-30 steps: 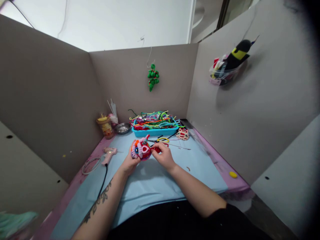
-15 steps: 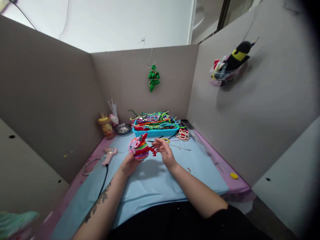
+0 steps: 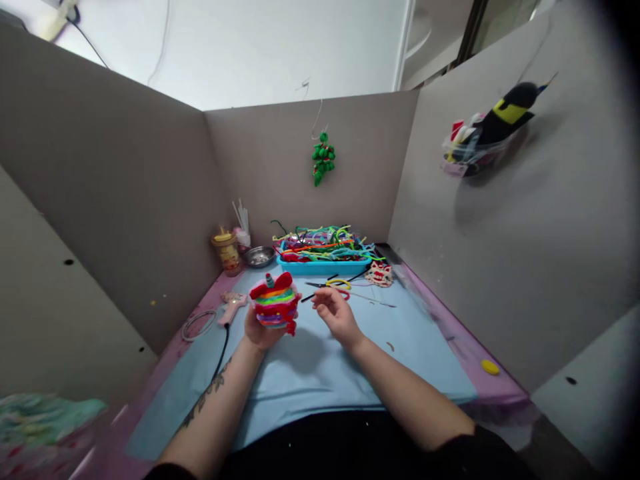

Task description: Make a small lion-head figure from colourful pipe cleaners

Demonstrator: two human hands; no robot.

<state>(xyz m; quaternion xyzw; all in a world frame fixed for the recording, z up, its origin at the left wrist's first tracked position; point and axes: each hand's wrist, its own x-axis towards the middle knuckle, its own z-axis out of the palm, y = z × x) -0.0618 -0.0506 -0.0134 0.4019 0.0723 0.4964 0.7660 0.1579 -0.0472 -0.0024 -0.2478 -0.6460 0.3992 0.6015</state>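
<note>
Left hand [image 3: 261, 336] grip is clamping on a striped fuzzy toy [image 3: 275, 309], fingers wrapping its left side and underside, and is keeping it in the air above the desk [image 3: 410, 363], left of centre. Toy is showing rainbow bands, red ears, a small horn on top and a red strip [image 3: 291, 327] dangling at its lower right. Right hand [image 3: 337, 315] is hovering just beside the toy, apart from it, fingers curling loosely, thumb and fingertips standing slightly apart. Scissors [image 3: 340, 284] with yellow and red handles are lying right behind that hand. Blue tray [image 3: 325, 268] is sitting further back, overflowing with colourful fuzzy stems [image 3: 325, 250]; a cream and red piece [image 3: 379, 274] is lying near its right end. Pink glue gun [image 3: 233, 307] is resting left of the toy, its dark cord running toward the left forearm. Metal bowl [image 3: 260, 257] and lidded cup [image 3: 229, 255] are standing back left; green ornament [image 3: 323, 159] is hanging on the back panel
</note>
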